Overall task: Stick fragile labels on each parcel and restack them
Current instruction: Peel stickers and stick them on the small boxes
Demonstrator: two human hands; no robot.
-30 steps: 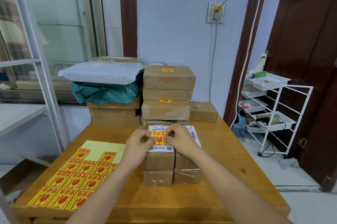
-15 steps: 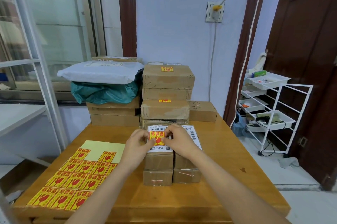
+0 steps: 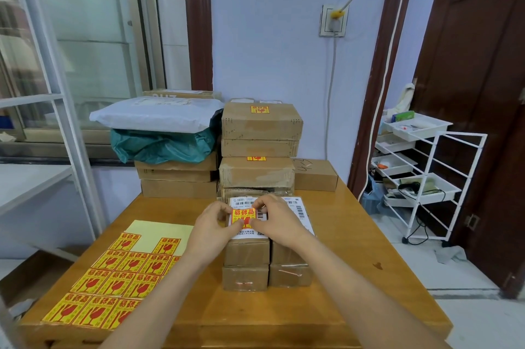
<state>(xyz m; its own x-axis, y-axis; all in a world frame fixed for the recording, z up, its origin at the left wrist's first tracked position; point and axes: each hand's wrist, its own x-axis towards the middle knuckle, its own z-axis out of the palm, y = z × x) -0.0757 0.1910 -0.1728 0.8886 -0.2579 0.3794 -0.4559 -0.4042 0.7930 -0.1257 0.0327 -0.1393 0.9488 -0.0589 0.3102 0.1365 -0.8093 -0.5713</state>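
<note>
I see both hands working over the near parcel group at the middle of the tabletop (image 3: 355, 235). The left hand (image 3: 208, 230) has its fingers curled, thumb and forefinger pinching the left edge of one fragile label (image 3: 243, 216). The right hand (image 3: 277, 222) is curled likewise and pinches the same label at its right and lower edge. The label, yellow with red print, lies over the white shipping label on the top-left parcel (image 3: 246, 250); I cannot tell whether it is fully pressed down or partly lifted. That parcel sits on a lower parcel (image 3: 245, 277), and a second pair of stacked parcels (image 3: 289, 273) stands touching them on the right, its top one also carrying a white shipping label. The label sheet (image 3: 113, 274) lies flat at the near left corner of the tabletop, with its far rows peeled bare and the remaining rows of yellow labels nearer to me. At the far edge, the tall stack (image 3: 260, 147) of brown parcels stands behind the near group; two of its parcels show a fragile label on top. Left of it stands a lower stack of flat boxes (image 3: 177, 179) bearing a teal bag (image 3: 162, 145) and a white mailer (image 3: 154, 114). A single small box (image 3: 315, 175) rests at the far right corner.
</note>
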